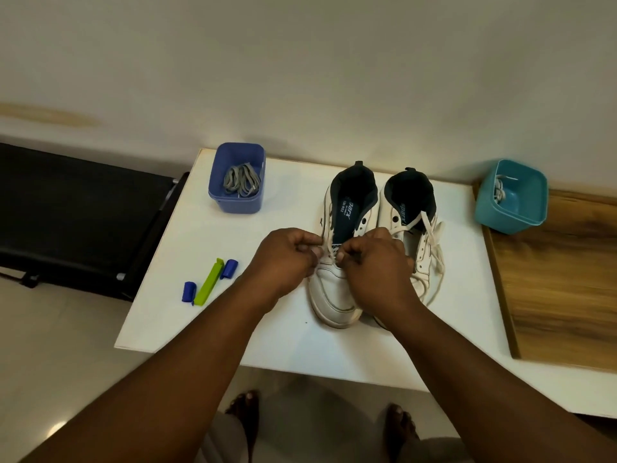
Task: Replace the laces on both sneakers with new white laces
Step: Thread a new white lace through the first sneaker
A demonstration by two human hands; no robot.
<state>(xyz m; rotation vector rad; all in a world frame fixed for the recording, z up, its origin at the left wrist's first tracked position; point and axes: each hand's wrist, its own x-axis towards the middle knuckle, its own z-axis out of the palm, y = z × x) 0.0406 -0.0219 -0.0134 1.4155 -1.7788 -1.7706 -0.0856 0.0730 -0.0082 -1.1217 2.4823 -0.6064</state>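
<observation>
Two white sneakers with dark linings stand side by side on the white table (293,342), toes toward me. The left sneaker (334,295) has most eyelets bare. My left hand (287,259) and my right hand (374,262) meet over its lowest eyelets, fingers curled, each pinching a bit of white lace (329,259) there. The right sneaker (424,262) carries a white lace (434,235) with loose ends over its tongue and side. A blue tub (215,192) at the back left holds grey laces (242,182). A teal tub (527,215) at the right holds a white lace (499,192).
A green clip (208,282) and two small blue caps (188,292) lie on the table left of my hands. A wooden surface (564,279) adjoins the table on the right. A black bench (76,208) stands to the left. The wall runs close behind the table.
</observation>
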